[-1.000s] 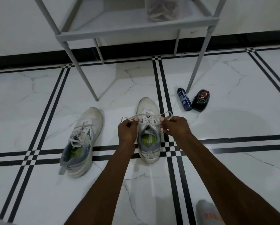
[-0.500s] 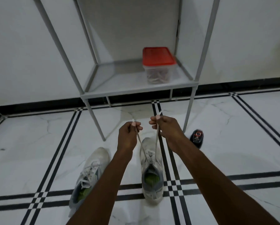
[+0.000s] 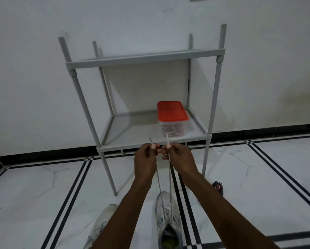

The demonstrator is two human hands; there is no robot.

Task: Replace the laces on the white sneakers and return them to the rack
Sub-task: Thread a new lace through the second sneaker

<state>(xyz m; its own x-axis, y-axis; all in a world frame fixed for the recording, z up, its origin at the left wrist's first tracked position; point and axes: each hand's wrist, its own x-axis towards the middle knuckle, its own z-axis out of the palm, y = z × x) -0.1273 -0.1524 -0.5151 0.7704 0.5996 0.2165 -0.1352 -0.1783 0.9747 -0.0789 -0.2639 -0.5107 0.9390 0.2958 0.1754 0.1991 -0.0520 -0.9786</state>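
A white sneaker (image 3: 168, 220) with a green insole stands on the floor below my hands. Its lace (image 3: 170, 178) runs up taut in two strands. My left hand (image 3: 145, 161) pinches the left strand near its tip. My right hand (image 3: 179, 159) pinches the right strand near its tip. Both hands are raised side by side, almost touching, in front of the grey rack (image 3: 150, 59). The second white sneaker (image 3: 101, 225) lies to the left, partly hidden behind my left forearm.
A clear box with a red lid (image 3: 172, 112) sits on the rack's lower shelf at the right. A black and red item (image 3: 217, 186) lies on the tiled floor by the rack's right front leg. A white wall stands behind the rack.
Both hands have pulled the lace ends up and closer together, from shoe level to the height of the rack's lower shelf. The view has tilted up, and the blue can is out of sight.
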